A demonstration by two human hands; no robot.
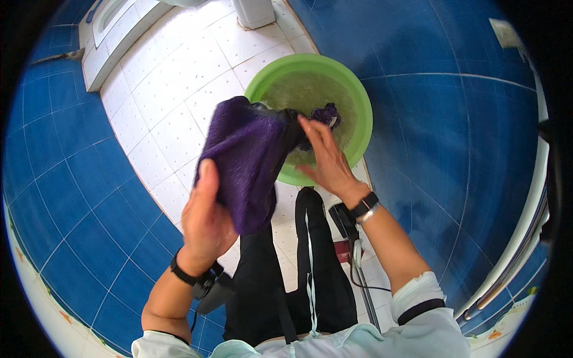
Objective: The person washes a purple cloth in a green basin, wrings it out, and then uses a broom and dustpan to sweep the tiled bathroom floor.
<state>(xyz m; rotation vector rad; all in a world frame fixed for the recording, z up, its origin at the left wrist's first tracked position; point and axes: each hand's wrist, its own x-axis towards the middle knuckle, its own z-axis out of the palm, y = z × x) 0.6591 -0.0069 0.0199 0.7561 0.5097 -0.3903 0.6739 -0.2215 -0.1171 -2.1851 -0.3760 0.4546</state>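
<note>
Left hand (206, 224): left of centre in frame, thumb over the near edge of the cloth, fingers apparently clamped on it from below
Cloth (248, 161): centre, purple; bulk out of the water, so lifting appears done
Basin (360, 95): upper centre, green; purple fabric (325, 113) in the water (286, 89) appears left to handle; link to cloth cannot be told
Right hand (331, 161): right of centre, fingers extended by the cloth's dark end, thumb apart

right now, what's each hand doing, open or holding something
Left hand: holding the purple cloth.
Right hand: open, over the green basin; whether it touches the cloth cannot be told.
</note>
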